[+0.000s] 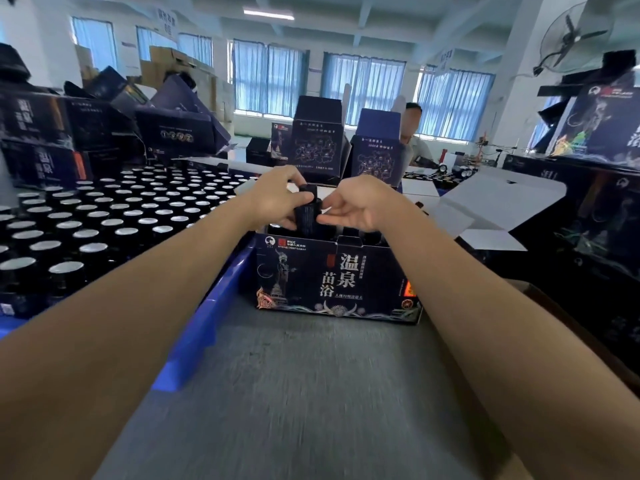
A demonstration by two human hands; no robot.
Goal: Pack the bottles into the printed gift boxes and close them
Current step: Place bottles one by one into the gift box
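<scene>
wall fan (571, 38) top right | blue curtains (268, 76) at rear | seated person (414, 133) behind | grey tabletop (311, 393)

Mid-table (311, 393): open gift box (332, 271), bottle (306, 213) just above it between left hand (273, 199) and right hand (360, 206). Left of box: crate (214, 306) of upright bottles (104, 216). Behind crate: stacked boxes (45, 140). Behind centre: two upright open boxes (318, 143). Far right: more boxes (595, 126).

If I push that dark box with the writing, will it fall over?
Probably not: the gift box is wide and low, so it would likely slide on the grey table. Each bottle inside probably adds weight.
</scene>
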